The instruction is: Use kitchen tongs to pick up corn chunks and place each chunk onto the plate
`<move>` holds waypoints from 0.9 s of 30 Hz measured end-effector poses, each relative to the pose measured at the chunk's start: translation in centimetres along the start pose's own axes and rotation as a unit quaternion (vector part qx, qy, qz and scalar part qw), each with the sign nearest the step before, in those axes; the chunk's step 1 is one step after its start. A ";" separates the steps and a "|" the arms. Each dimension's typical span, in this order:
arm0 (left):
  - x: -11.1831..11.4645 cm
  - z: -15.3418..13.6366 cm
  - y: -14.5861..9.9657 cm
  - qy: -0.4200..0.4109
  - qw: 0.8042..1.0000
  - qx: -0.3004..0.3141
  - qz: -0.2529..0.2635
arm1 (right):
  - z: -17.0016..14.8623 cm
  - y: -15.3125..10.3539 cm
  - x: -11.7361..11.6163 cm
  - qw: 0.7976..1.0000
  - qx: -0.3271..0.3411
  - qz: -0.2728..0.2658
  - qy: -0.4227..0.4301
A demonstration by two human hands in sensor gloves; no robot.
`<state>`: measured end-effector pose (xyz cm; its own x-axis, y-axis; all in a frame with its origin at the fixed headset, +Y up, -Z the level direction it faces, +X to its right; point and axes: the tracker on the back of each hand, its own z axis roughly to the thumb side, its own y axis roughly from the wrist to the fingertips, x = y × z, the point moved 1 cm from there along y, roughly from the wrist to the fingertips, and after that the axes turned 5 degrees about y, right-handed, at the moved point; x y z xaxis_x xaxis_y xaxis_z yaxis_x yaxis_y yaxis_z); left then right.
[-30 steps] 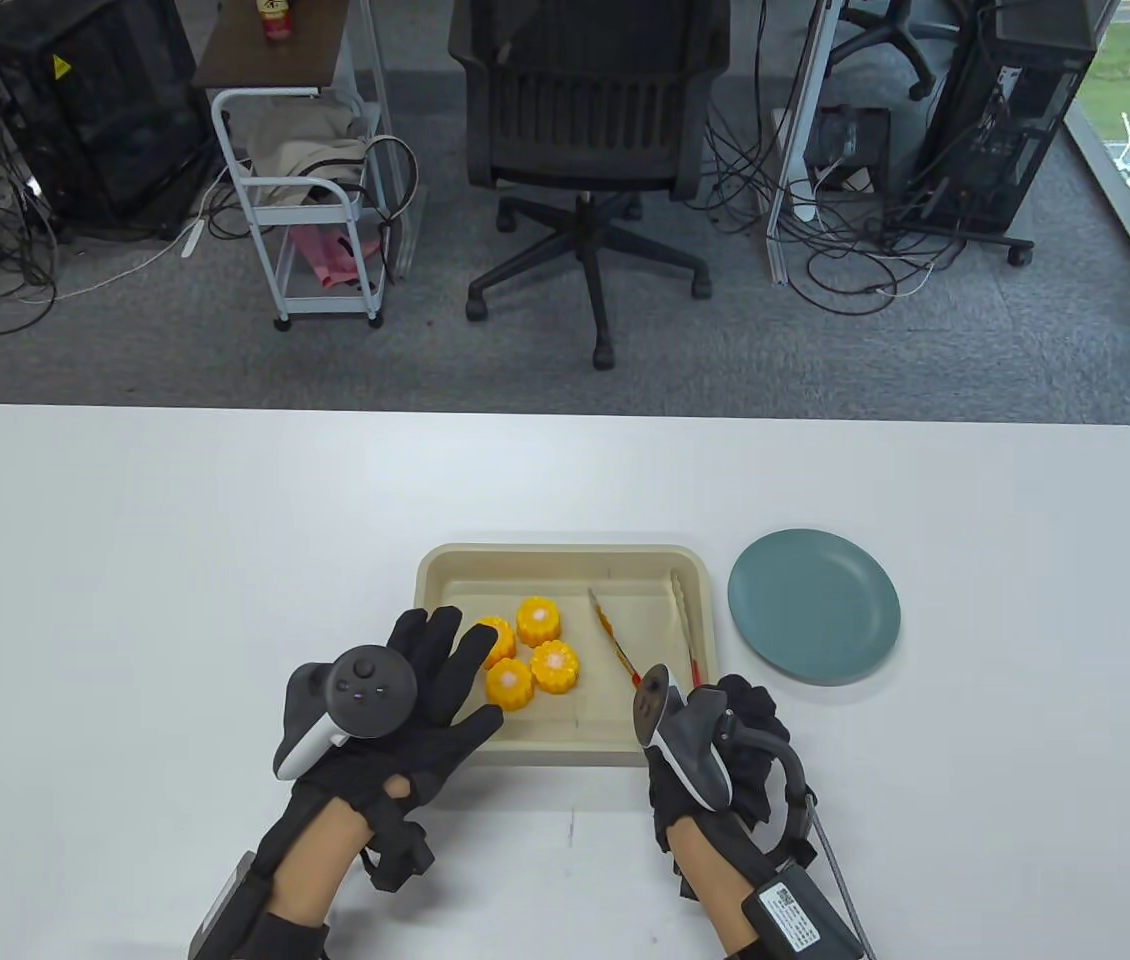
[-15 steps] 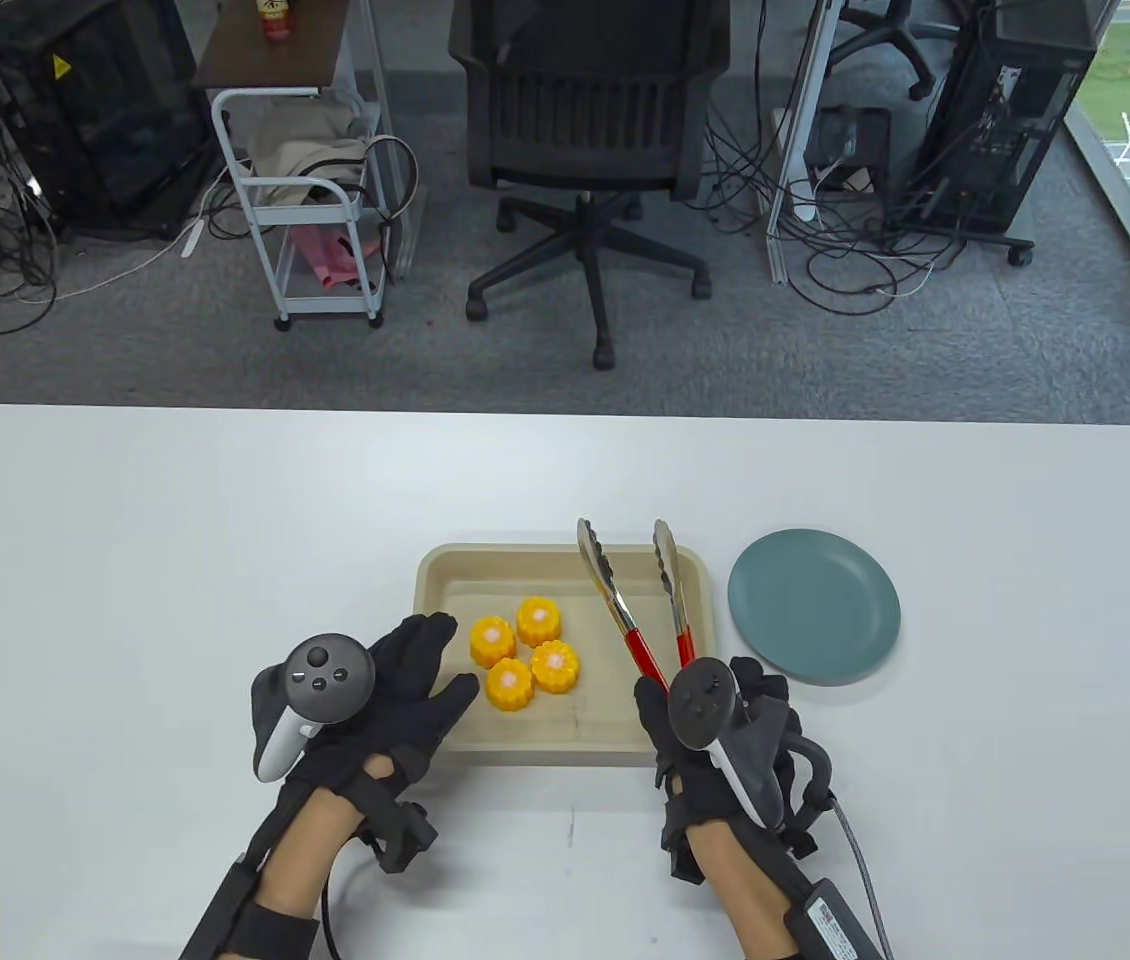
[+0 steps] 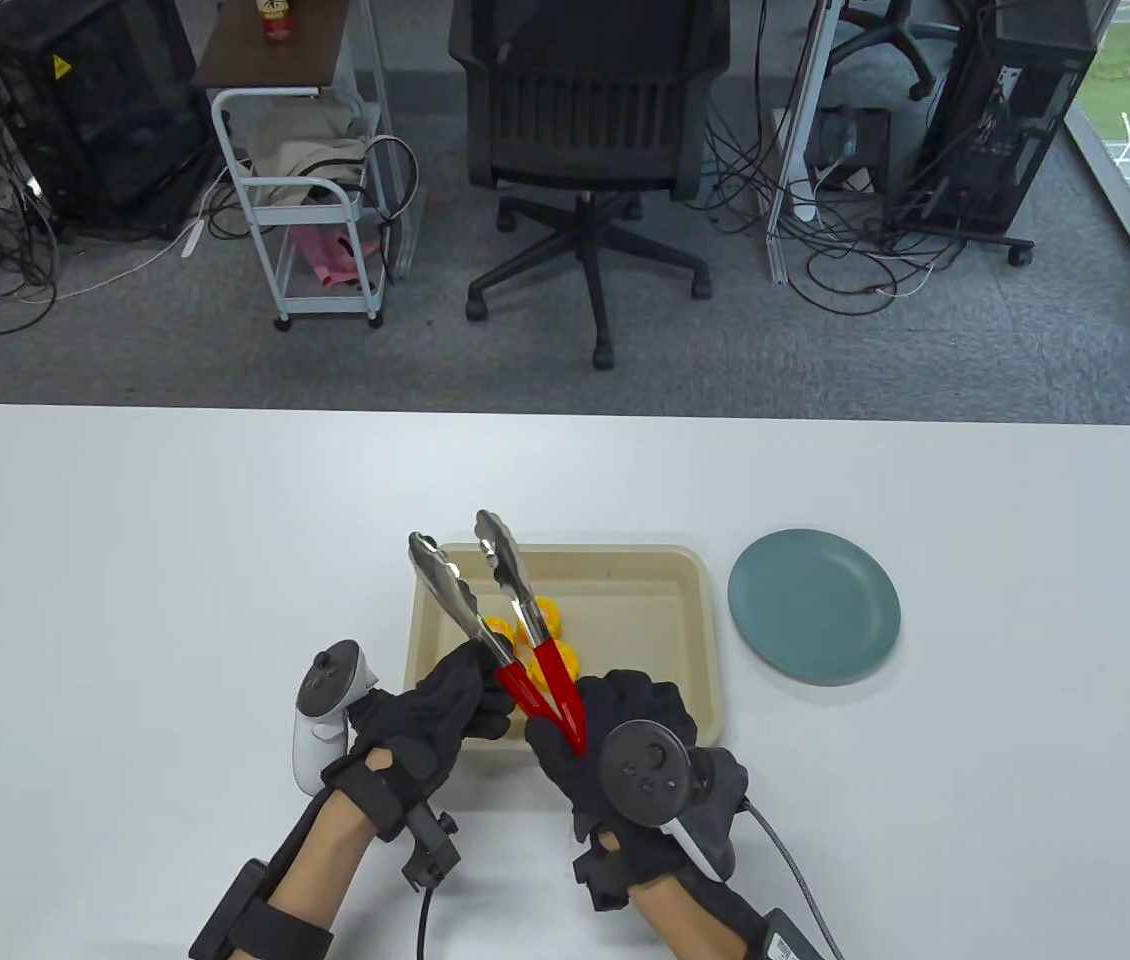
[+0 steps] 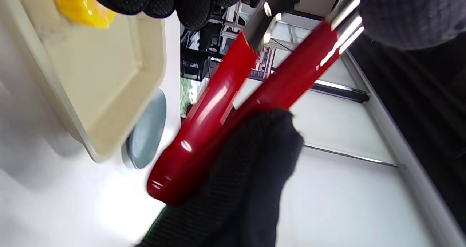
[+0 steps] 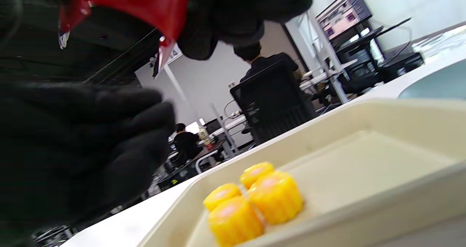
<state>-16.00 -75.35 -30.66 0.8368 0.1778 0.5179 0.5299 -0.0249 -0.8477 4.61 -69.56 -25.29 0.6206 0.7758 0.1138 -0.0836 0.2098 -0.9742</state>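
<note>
The tongs (image 3: 525,660), steel with red handles, are held up over the left half of the beige tray (image 3: 625,555), jaws apart and pointing away from me. My right hand (image 3: 615,725) grips the red handle end. My left hand (image 3: 450,695) pinches the left arm just above its red sleeve. Several yellow corn chunks (image 3: 547,610) lie in the tray under the tongs, partly hidden. The right wrist view shows these corn chunks (image 5: 255,199) bunched together. The red handles (image 4: 218,105) fill the left wrist view. The teal plate (image 3: 813,605) stands bare to the right of the tray.
The white table (image 3: 125,560) stretches wide on both sides. Beyond its far edge are an office chair (image 3: 590,120), a small cart (image 3: 315,200), computer towers and floor cables. Cables trail from both wrists toward the table's near edge.
The tongs lay in the tray's right half; my right hand lifted them and carried them left over the corn. My left hand, flat and open before, has turned and taken hold of one arm.
</note>
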 end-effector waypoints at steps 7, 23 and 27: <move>1.1 -0.5 0.1 -0.014 1.000 -0.007 -0.025 | 1.4 -1.1 -2.0 0.999 0.043 0.002 -0.007; -1.2 0.6 -0.1 -0.054 0.998 0.040 0.022 | -0.3 0.1 -0.2 0.997 0.071 0.001 0.005; -2.1 0.8 -0.2 -0.033 0.997 0.058 0.025 | -1.4 0.9 1.2 0.998 0.063 -0.013 0.004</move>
<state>-17.97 -74.91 -31.66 0.8487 0.2438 0.4693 0.4649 0.0789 -0.8818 6.31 -69.28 -26.26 0.6297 0.7646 0.1377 -0.1644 0.3044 -0.9383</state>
